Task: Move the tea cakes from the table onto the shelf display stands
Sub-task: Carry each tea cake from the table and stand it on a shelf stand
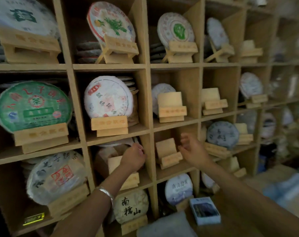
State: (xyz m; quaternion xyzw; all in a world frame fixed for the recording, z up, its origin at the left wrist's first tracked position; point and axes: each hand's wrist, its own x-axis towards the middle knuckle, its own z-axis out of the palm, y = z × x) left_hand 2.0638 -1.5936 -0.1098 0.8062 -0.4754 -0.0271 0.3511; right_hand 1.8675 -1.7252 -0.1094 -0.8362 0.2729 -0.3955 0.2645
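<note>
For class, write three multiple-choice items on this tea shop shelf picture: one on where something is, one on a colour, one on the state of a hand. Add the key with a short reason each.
1. Where is the bare wooden stand nearest the right hand?
A. In the top row
B. In the cubby the right hand reaches toward
C. On the floor

2. What is the main colour of the large tea cake in the middle row, far left?
A. Green
B. Black
C. Purple

3. How is the right hand?
A. Gripping a tea cake
B. Clenched in a tight fist
C. Holding nothing, fingers loosely spread

Key: 1 B, the stand sits in the cubby just left of the fingers, with no cake on it. 2 A, its wrapper is green with red characters. 3 C, nothing shows between the fingers.
</note>
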